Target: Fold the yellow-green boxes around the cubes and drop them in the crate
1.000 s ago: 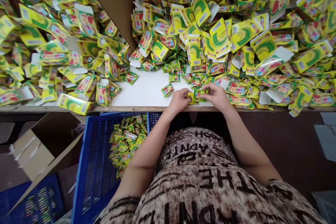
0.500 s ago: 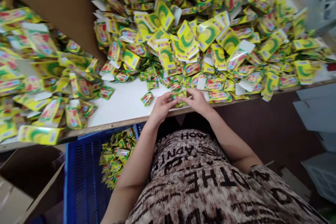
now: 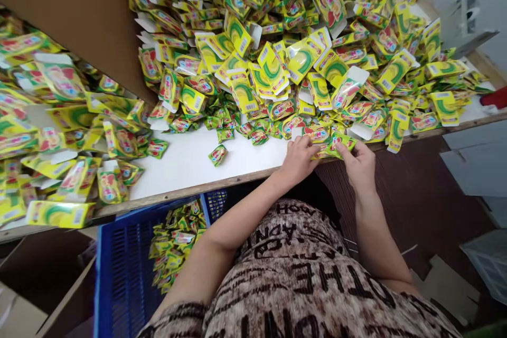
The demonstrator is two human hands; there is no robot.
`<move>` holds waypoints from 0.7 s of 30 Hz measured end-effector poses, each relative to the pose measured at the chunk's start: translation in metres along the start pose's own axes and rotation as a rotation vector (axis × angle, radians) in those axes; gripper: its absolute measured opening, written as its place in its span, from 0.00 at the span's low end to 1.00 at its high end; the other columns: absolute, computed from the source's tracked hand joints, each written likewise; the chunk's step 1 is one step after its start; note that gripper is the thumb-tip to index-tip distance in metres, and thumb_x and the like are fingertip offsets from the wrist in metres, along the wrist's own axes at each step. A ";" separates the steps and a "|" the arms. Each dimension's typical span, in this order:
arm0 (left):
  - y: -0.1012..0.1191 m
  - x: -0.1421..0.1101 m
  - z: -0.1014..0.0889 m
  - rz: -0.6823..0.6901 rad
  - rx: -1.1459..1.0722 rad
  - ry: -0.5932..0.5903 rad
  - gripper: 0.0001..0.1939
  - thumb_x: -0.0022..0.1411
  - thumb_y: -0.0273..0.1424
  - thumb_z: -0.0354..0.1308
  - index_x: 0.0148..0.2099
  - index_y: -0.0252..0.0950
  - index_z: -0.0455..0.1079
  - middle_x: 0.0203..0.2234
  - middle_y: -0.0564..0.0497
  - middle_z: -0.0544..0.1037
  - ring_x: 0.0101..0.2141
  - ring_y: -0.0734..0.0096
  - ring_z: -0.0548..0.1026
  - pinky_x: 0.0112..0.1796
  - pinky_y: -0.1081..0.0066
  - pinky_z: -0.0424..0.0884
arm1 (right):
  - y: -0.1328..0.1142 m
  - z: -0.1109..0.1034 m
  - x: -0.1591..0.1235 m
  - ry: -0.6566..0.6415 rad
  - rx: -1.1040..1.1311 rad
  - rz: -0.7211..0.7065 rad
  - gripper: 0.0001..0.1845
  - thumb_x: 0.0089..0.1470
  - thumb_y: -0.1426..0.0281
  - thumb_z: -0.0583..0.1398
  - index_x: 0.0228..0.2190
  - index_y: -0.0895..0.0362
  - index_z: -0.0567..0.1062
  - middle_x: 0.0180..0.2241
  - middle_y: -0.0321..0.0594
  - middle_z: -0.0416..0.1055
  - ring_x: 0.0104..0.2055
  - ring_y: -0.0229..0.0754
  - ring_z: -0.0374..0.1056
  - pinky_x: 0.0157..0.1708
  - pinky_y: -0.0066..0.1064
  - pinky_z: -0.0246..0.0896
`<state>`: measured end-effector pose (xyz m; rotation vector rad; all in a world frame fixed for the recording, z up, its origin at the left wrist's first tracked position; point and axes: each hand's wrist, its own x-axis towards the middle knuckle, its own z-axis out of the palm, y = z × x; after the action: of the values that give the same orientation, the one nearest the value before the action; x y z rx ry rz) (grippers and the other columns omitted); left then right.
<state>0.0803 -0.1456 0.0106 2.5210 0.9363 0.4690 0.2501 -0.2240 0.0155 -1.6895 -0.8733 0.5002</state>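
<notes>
A limp foil sachet strip (image 3: pixel 333 146) is seemingly pinched by the right hand (image 3: pixel 357 165), pressed by the left hand (image 3: pixel 297 161); it is best taken at its seam.

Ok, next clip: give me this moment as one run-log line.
left hand: resting at pile edge, beside strip | right hand: pinching foil sachet strip | white tabletop: scattered sachets | blue crate: loose sachets

A small packing workshop: a white-topped workbench (image 3: pixel 190 163) heaped with yellow sachets (image 3: pixel 253 47), and a blue plastic crate (image 3: pixel 122 280) of more below its edge.
</notes>
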 end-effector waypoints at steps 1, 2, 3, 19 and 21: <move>-0.005 -0.007 -0.005 -0.032 0.031 0.032 0.15 0.66 0.37 0.58 0.53 0.42 0.75 0.46 0.42 0.71 0.48 0.54 0.67 0.45 0.58 0.63 | -0.002 0.007 -0.004 -0.038 0.004 0.008 0.17 0.50 0.55 0.67 0.30 0.57 0.77 0.28 0.35 0.74 0.31 0.39 0.66 0.36 0.33 0.63; -0.011 -0.015 -0.012 -0.078 0.074 0.071 0.16 0.66 0.36 0.57 0.55 0.43 0.75 0.47 0.41 0.70 0.49 0.53 0.66 0.46 0.57 0.63 | -0.005 0.016 -0.009 -0.090 0.007 0.012 0.17 0.50 0.55 0.67 0.29 0.57 0.76 0.28 0.34 0.73 0.30 0.38 0.65 0.35 0.32 0.62; -0.019 -0.026 -0.020 -0.142 0.123 0.109 0.18 0.66 0.36 0.57 0.56 0.44 0.74 0.47 0.40 0.69 0.49 0.52 0.65 0.47 0.56 0.63 | -0.009 0.028 -0.013 -0.157 0.004 0.014 0.17 0.51 0.55 0.66 0.28 0.57 0.75 0.27 0.33 0.72 0.30 0.38 0.64 0.34 0.31 0.61; -0.116 -0.105 -0.065 -0.503 -0.458 0.608 0.23 0.62 0.28 0.56 0.60 0.40 0.68 0.54 0.43 0.72 0.47 0.67 0.75 0.46 0.66 0.74 | -0.044 0.159 -0.020 -0.840 0.522 0.500 0.23 0.34 0.57 0.75 0.29 0.56 0.78 0.32 0.37 0.79 0.33 0.42 0.74 0.30 0.34 0.72; -0.105 -0.097 -0.058 -0.613 -0.761 0.686 0.23 0.66 0.36 0.54 0.62 0.39 0.62 0.48 0.43 0.77 0.40 0.69 0.78 0.41 0.68 0.76 | -0.039 0.161 -0.024 -0.793 0.576 0.405 0.20 0.36 0.58 0.74 0.30 0.56 0.79 0.32 0.36 0.79 0.34 0.41 0.74 0.35 0.35 0.72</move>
<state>-0.0715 -0.1243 -0.0063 1.3039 1.3558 1.2267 0.1080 -0.1354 0.0024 -1.1054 -0.8061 1.6044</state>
